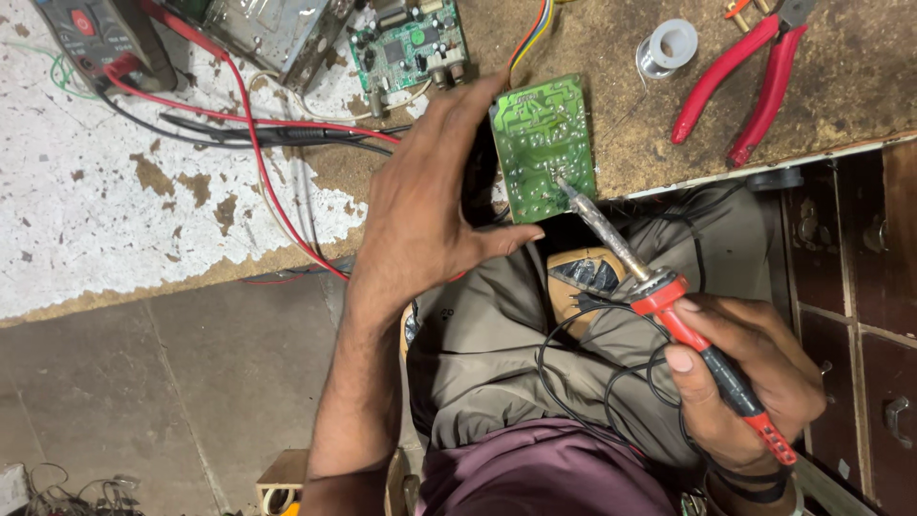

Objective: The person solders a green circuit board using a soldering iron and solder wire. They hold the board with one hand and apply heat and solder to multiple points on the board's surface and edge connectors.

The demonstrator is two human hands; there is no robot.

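The left hand [420, 220] grips the green circuit board [543, 145] at the bench edge, tilting its solder side up. From five o'clock, the right hand [755, 382], fingers wrapped around the red-handled soldering iron [669, 296], sets its tip on a joint.

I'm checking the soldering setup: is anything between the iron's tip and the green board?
Nothing visible. The soldering iron in the right hand has its tip on the circuit board, which the left hand holds.
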